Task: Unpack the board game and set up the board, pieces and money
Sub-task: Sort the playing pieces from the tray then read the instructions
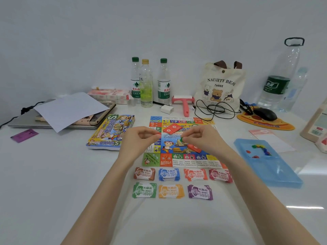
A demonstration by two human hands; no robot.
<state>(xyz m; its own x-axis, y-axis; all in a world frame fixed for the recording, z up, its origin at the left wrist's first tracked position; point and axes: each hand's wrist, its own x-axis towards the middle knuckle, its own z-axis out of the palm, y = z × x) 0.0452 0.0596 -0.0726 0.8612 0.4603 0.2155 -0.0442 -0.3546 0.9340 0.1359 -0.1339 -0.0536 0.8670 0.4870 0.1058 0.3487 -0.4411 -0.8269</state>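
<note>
The colourful game board [184,160] lies flat in the middle of the white table. Two red card packs [172,129] [194,148] rest on it. Over the board, my left hand [141,137] pinches a small red piece [159,133] and my right hand [201,137] pinches a small green piece [181,139]. Several stacks of paper money [169,175] sit in two rows in front of the board. The game box [111,131] lies to the left. A blue plastic tray [276,172] on the right holds several small coloured pieces [260,150].
Three bottles [146,82], a pink lint roller [184,103], a white charger [167,109] and a bear tote bag [219,85] with a black cable stand behind the board. A laptop under paper [70,110] is back left. A mouse on a pad [265,114] and a large bottle [281,76] are back right.
</note>
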